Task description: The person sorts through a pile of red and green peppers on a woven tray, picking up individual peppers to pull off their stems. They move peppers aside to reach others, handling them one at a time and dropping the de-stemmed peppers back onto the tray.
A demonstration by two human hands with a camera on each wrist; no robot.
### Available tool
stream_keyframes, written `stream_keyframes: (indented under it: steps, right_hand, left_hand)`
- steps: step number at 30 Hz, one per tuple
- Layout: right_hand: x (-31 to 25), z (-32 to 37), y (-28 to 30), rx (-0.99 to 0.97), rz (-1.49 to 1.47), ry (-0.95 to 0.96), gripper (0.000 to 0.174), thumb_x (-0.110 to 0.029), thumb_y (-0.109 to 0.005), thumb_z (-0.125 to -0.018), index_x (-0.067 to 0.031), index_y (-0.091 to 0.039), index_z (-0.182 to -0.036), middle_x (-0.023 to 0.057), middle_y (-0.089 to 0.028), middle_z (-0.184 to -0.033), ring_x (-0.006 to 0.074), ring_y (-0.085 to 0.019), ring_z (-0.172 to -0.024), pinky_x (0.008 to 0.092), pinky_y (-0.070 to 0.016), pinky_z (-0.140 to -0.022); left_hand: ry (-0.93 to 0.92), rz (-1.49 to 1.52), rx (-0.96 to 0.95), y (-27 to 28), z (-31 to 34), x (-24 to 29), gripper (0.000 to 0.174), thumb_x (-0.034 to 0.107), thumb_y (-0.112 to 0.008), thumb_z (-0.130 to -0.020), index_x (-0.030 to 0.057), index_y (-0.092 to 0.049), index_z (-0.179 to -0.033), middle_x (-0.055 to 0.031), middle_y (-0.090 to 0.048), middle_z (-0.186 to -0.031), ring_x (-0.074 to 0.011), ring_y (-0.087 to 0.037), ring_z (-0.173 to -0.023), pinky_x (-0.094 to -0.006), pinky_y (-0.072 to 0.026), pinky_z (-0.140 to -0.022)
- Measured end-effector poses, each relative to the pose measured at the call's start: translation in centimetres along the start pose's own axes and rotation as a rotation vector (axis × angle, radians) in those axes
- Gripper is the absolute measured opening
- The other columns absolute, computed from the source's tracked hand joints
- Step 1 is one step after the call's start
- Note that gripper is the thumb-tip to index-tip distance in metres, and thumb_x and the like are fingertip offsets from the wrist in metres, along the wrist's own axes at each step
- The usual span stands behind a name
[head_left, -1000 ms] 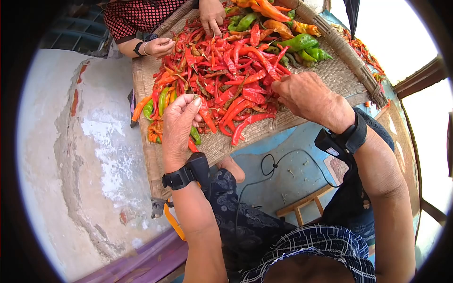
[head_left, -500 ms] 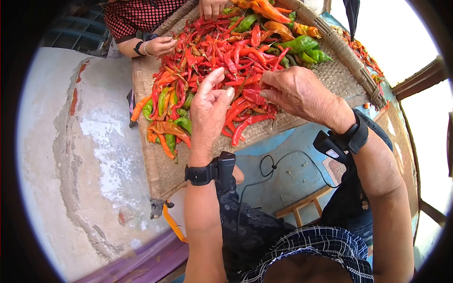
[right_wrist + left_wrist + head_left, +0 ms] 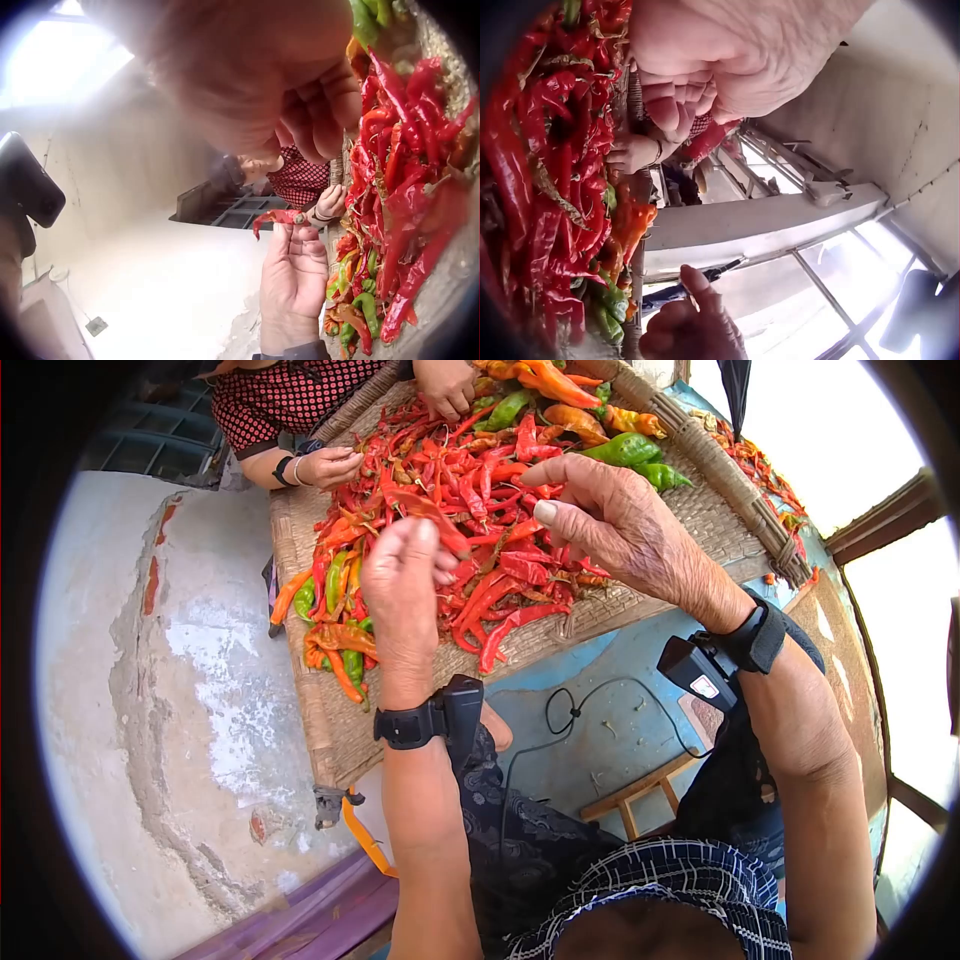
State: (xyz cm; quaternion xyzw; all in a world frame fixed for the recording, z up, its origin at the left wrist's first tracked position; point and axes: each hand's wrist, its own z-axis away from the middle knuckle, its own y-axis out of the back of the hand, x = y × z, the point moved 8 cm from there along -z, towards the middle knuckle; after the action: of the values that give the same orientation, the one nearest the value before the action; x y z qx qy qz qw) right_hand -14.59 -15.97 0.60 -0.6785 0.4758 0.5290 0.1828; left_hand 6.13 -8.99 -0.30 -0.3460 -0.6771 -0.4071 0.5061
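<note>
My left hand (image 3: 400, 590) pinches a red chili pepper (image 3: 430, 518) between thumb and fingers, held up over the pile. The right wrist view shows this chili pepper (image 3: 279, 217) jutting sideways from the fingertips, its stem end beside them. To the right, my right hand (image 3: 632, 530) hovers above the heap with thumb and index finger spread apart and nothing between them. Below both hands lies a large heap of red chili peppers (image 3: 495, 595) on a woven tray (image 3: 715, 525). Some chilies are wrinkled or brownish.
Green peppers (image 3: 625, 450) and an orange pepper (image 3: 555, 382) lie at the tray's far right. A smaller orange and green group (image 3: 345, 645) sits near its left edge. Opposite, another person's hands (image 3: 330, 466) work at the heap. A wooden stool (image 3: 640, 795) stands below.
My left hand let go of one chili pepper, came open toward the right hand, then took another and moved left. My right hand rose from the heap, its thumb and index finger spreading.
</note>
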Motion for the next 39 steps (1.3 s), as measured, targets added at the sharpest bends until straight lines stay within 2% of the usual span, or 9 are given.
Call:
stream_keyframes:
  steps: [5, 7, 9, 11, 13, 17, 29, 34, 39]
  right_hand:
    - [-0.4, 0.5, -0.3, -0.026, 0.095, 0.120, 0.018, -0.017, -0.062, -0.090, -0.0009, -0.063, -0.098, 0.0152, -0.061, -0.066, 0.0291, -0.063, -0.062, 0.0361, -0.0492, -0.057]
    - [-0.5, 0.4, -0.5, -0.044, 0.125, 0.134, 0.016, -0.016, -0.062, -0.090, -0.0009, -0.063, -0.096, 0.0162, -0.061, -0.067, 0.0305, -0.064, -0.063, 0.0368, -0.0498, -0.058]
    - [-0.5, 0.3, -0.7, -0.086, 0.177, 0.137, 0.021, -0.018, -0.060, -0.093, -0.0002, -0.063, -0.103, 0.0098, -0.058, -0.065, 0.0181, -0.056, -0.058, 0.0311, -0.0465, -0.057]
    - [-0.6, 0.5, -0.9, -0.088, 0.181, 0.115, 0.018, -0.017, -0.062, -0.090, -0.0008, -0.063, -0.098, 0.0130, -0.060, -0.066, 0.0262, -0.060, -0.061, 0.0349, -0.0486, -0.058]
    - [-0.7, 0.4, -1.1, -0.082, 0.189, 0.102, 0.015, -0.015, -0.063, -0.087, -0.0015, -0.064, -0.093, 0.0161, -0.062, -0.067, 0.0343, -0.063, -0.065, 0.0387, -0.0507, -0.060]
    - [-0.7, 0.4, -0.9, -0.064, 0.232, 0.138, 0.013, -0.015, -0.062, -0.087, -0.0022, -0.064, -0.091, 0.0163, -0.063, -0.068, 0.0340, -0.064, -0.066, 0.0400, -0.0513, -0.060]
    - [0.1, 1.0, -1.0, -0.133, 0.317, 0.169, 0.014, -0.017, -0.063, -0.087, -0.0026, -0.064, -0.089, 0.0165, -0.062, -0.068, 0.0345, -0.064, -0.067, 0.0413, -0.0512, -0.061]
    - [0.0, 0.9, -1.2, -0.144, 0.297, 0.185, 0.013, -0.017, -0.063, -0.087, -0.0034, -0.064, -0.089, 0.0165, -0.062, -0.067, 0.0348, -0.064, -0.067, 0.0415, -0.0512, -0.061]
    - [0.1, 0.3, -0.6, -0.089, 0.300, 0.161, 0.013, -0.016, -0.063, -0.086, -0.0029, -0.064, -0.088, 0.0165, -0.062, -0.066, 0.0341, -0.064, -0.066, 0.0405, -0.0516, -0.060]
  left_hand:
    - [0.075, 0.382, 0.371, 6.3, -0.8, -2.4, 0.028, 0.025, -0.059, -0.096, -0.0014, -0.058, -0.105, -0.0105, -0.066, -0.104, -0.0137, -0.064, -0.086, -0.0251, -0.0531, -0.069]
    - [0.200, -0.085, 0.061, 3.2, 0.0, -3.4, 0.025, 0.022, -0.059, -0.096, -0.0009, -0.060, -0.106, -0.0127, -0.065, -0.110, -0.0151, -0.064, -0.089, -0.0274, -0.0525, -0.073]
    - [0.039, -0.540, -0.182, -0.9, 1.0, -3.6, 0.021, 0.016, -0.062, -0.092, -0.0014, -0.063, -0.103, -0.0131, -0.066, -0.105, -0.0167, -0.063, -0.083, -0.0312, -0.0505, -0.070]
    - [-0.415, -1.010, -0.186, -4.2, 2.7, -1.3, 0.016, 0.009, -0.065, -0.083, -0.0007, -0.064, -0.096, -0.0152, -0.061, -0.089, -0.0307, -0.062, -0.079, -0.0386, -0.0494, -0.071]
    - [-0.381, -0.992, -0.200, -4.7, 2.8, -0.9, 0.014, 0.006, -0.064, -0.081, -0.0028, -0.064, -0.092, -0.0176, -0.059, -0.086, -0.0387, -0.059, -0.079, -0.0426, -0.0483, -0.073]
    - [-0.178, -0.665, -0.122, -2.8, 1.5, 0.7, 0.016, 0.012, -0.065, -0.087, -0.0022, -0.065, -0.095, -0.0120, -0.059, -0.081, -0.0200, -0.059, -0.066, -0.0343, -0.0468, -0.063]
    - [0.163, -0.273, -0.135, 1.0, 0.6, -0.5, 0.020, 0.023, -0.062, -0.093, 0.0040, -0.064, -0.088, 0.0007, -0.060, -0.074, -0.0050, -0.053, -0.065, -0.0191, -0.0421, -0.060]
    - [0.148, 0.542, 0.227, 4.7, -2.1, -1.3, 0.043, 0.032, -0.059, -0.095, -0.0005, -0.046, -0.121, -0.0176, -0.059, -0.122, -0.0176, -0.064, -0.090, -0.0285, -0.0534, -0.074]
    - [0.210, -0.120, 0.073, 0.0, 0.1, -4.0, 0.037, 0.031, -0.062, -0.094, -0.0022, -0.059, -0.110, -0.0115, -0.064, -0.105, -0.0163, -0.060, -0.078, -0.0311, -0.0513, -0.070]
